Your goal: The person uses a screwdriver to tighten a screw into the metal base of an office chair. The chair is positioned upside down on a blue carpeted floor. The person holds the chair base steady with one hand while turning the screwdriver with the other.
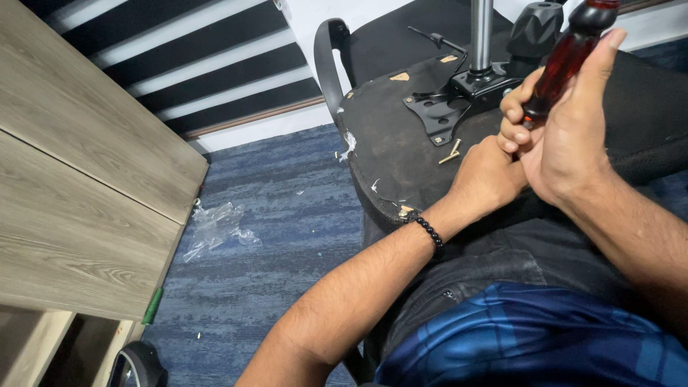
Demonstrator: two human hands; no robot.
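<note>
Right hand (566,143) upper right of frame, fingers wrapped shut around the red translucent screwdriver handle (570,54); handle rises up-right out of the fist, black cap at the top edge. Shaft hidden behind the hand. Left hand (491,175) just below-left, touching the right one, curled on the upturned chair seat underside (390,154); whether it pinches anything, cannot tell. Beaded bracelet (430,231) at its wrist. Two loose screws (451,152) lie on the seat just left of the hands, below the black mounting plate (433,115). Chrome gas-lift column (481,32) stands behind. Seat edge drops to blue carpet (287,208) centre frame, open room there; plastic wrap (215,228) and wooden desk (79,179) at left.
</note>
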